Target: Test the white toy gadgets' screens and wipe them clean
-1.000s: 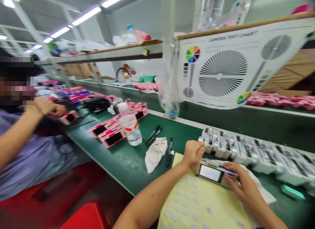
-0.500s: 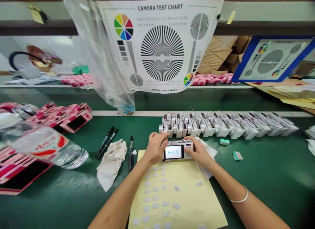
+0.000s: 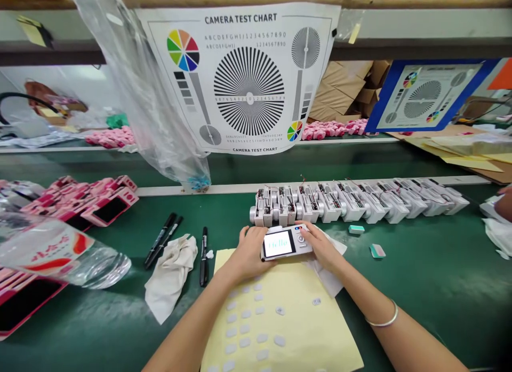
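Observation:
A white digital camera (image 3: 296, 247) with a lit screen reading "Hello" is held between my two hands, tilted slightly, over the far edge of a yellow sheet (image 3: 304, 318). My left hand (image 3: 250, 252) grips its left end. Around the right end, beside the buttons, my right hand (image 3: 322, 247) is closed. Small pale stickers (image 3: 245, 328) dot the sheet. A white cloth (image 3: 330, 278) lies partly under my right hand and forearm. Just beyond the camera stands a row of opened white camera bodies (image 3: 330, 204) with inner parts and wires showing.
To the left are black markers (image 3: 204, 257), a crumpled cloth (image 3: 171, 278), a water bottle (image 3: 60, 246) and pink cameras (image 3: 108, 206). A camera test chart (image 3: 248, 84) hangs ahead beside a plastic bag (image 3: 148, 94). Small green-and-white blocks (image 3: 356, 230) lie right. Part of another person's hand (image 3: 504, 204) shows at the right edge.
The camera has tilted, its right end raised, and its buttons now show. My left hand has wrapped further round its left end. The whole view has shifted slightly.

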A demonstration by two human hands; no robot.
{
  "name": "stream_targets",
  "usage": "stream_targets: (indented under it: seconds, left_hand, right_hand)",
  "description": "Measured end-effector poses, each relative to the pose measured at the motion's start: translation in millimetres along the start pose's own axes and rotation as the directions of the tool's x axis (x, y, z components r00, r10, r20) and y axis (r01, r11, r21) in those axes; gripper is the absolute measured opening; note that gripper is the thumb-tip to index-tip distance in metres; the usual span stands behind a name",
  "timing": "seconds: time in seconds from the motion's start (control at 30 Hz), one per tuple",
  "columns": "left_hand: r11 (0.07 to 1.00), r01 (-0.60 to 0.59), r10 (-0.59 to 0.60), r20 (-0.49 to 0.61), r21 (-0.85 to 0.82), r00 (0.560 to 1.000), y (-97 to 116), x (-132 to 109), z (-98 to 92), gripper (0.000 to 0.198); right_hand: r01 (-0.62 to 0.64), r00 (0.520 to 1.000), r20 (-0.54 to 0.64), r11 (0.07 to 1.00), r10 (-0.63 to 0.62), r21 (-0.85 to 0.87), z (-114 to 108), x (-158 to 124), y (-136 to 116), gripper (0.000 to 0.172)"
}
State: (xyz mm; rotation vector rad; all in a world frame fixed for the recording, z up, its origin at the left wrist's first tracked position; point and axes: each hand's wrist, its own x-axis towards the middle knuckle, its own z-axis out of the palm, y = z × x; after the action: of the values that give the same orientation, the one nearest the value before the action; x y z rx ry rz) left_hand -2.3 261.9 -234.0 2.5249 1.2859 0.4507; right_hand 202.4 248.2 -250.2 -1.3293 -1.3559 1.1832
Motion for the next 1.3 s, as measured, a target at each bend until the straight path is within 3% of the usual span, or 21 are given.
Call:
stream_targets:
  seconds: [0.2, 0.37, 0.5, 0.57, 0.63, 0.87, 1.03, 1.13, 1.23, 1.3]
  left_hand:
    - [0.998, -0.039, 0.041, -0.053, 0.048, 0.998, 6, 1, -8.0, 0.052]
    - [0.999, -0.031, 0.03, 0.017, 0.03, 0.999, 0, 3, -9.3, 0.068]
    - [1.0, 0.007, -0.009, 0.082, 0.018, 0.997, -4, 4, -8.0, 0.069]
    - [1.0, -0.011, 0.01, 0.08, 0.009, 0.997, -3, 5, -9.9, 0.077]
    - [0.999, 0.005, -0.001, 0.113, -0.034, 0.994, -1, 5, -14.3, 0.08]
    - [0.995, 0.015, 0.003, 0.181, -0.098, 0.983, 1, 3, -23.6, 0.084]
    - [1.0, 0.0, -0.002, 0.197, 0.011, 0.98, 2, 5, -20.3, 0.086]
    - [0.997, -0.036, 0.024, 0.185, 0.064, 0.982, 4, 5, -19.8, 0.073]
    - [0.987, -0.129, 0.122, 0.073, 0.099, 0.99, 3, 4, -18.4, 0.058]
    - [0.964, -0.203, 0.215, -0.055, 0.171, 0.975, 0, 4, -16.5, 0.051]
  right_hand:
    - [0.036, 0.998, -0.051, 0.996, -0.04, -0.076, -1, 4, 4, 0.042]
    - [0.114, 0.983, -0.112, 0.958, -0.148, -0.264, -2, -2, -6, 0.03]
    - [0.154, 0.983, -0.042, 0.924, -0.18, -0.35, -6, -4, -7, 0.025]
    - [0.268, 0.951, 0.003, 0.819, -0.309, -0.507, -9, -3, -4, 0.028]
    - [0.319, 0.931, 0.051, 0.739, -0.361, -0.593, -11, -2, -1, 0.029]
    - [0.361, 0.917, 0.126, 0.652, -0.379, -0.667, -8, -5, -4, 0.031]
    - [0.3, 0.949, 0.131, 0.69, -0.286, -0.659, -8, -7, -11, 0.038]
    - [0.226, 0.974, 0.114, 0.795, -0.196, -0.564, -13, -8, -16, 0.053]
    - [0.071, 0.997, 0.037, 0.951, -0.062, -0.299, -17, -6, -17, 0.042]
    - [0.047, 0.999, 0.022, 0.988, -0.045, -0.144, -18, -3, -15, 0.032]
